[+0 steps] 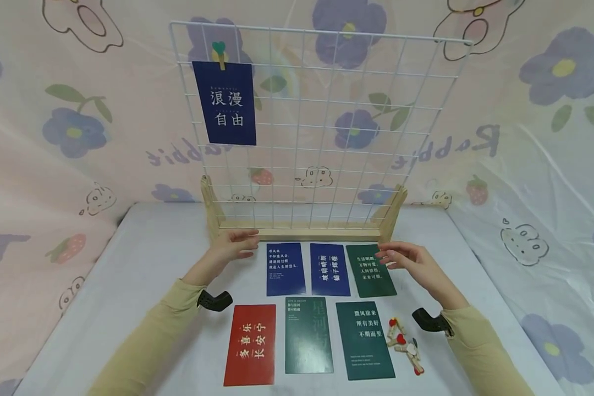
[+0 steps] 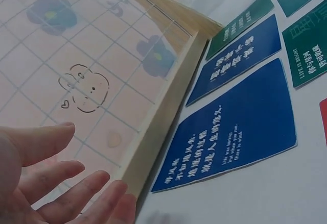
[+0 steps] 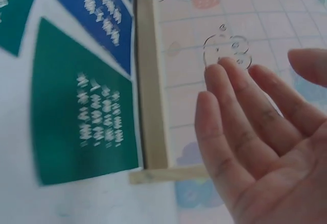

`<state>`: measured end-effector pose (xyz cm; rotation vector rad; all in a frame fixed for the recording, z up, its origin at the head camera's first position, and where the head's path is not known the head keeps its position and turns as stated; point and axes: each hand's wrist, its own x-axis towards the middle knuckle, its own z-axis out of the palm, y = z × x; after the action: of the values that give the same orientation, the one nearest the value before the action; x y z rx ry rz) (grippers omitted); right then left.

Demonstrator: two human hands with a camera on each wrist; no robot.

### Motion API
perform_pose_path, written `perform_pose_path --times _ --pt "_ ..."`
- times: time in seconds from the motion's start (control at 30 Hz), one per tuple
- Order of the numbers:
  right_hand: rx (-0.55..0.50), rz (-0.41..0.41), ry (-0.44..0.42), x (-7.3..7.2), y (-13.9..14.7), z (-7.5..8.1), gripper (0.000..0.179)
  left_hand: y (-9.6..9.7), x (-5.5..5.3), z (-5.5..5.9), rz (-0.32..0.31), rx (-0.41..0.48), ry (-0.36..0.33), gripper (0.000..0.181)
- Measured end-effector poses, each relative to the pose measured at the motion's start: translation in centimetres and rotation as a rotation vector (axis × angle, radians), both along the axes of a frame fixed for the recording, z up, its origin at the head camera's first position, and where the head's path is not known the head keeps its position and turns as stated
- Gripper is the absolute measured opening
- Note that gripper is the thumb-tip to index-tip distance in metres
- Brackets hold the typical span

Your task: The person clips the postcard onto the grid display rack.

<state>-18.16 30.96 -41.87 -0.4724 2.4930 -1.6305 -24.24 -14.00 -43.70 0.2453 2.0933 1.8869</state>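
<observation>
My left hand [image 1: 227, 252] hovers by the left front of the wooden base [image 1: 322, 234], fingers spread and nothing held. Beside it lies a dark blue card [image 2: 240, 127] with white writing. On the other side, my right hand [image 1: 418, 267] is held with straight, empty fingers over the edge of a green card [image 1: 371, 275]. Between these two cards is another blue card [image 1: 330, 269]. From the upper left of the white wire grid [image 1: 302, 110] hangs a blue card [image 1: 227, 104], held by a wooden clip with a green heart [image 1: 219, 49].
Nearer me lie a red card [image 1: 250, 345], a green card [image 1: 309, 341] and a darker green card [image 1: 365, 346]. Several small wooden clips [image 1: 401, 347] with red or white hearts are heaped right of them. A patterned cloth [image 1: 524, 165] hangs behind the white table [image 1: 148, 236].
</observation>
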Motion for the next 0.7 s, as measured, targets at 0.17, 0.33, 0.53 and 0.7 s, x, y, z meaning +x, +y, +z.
perform_pose_path --times 0.17,0.33,0.53,0.7 --pt "-0.01 0.011 -0.048 1.0 0.6 -1.5 0.037 0.4 -0.2 -1.0 0.003 -0.011 -0.015 0.049" --pt "-0.021 0.003 -0.114 1.9 1.1 -2.6 0.042 1.0 -0.5 -1.6 0.031 -0.019 0.01 0.046" --pt "-0.041 0.01 -0.162 2.7 1.4 -3.5 0.043 1.4 -1.2 -2.8 0.081 -0.096 0.03 0.043" --pt "-0.032 -0.005 -0.199 3.4 1.7 -4.0 0.044 1.6 -1.6 -3.5 0.108 -0.097 -0.005 0.04"
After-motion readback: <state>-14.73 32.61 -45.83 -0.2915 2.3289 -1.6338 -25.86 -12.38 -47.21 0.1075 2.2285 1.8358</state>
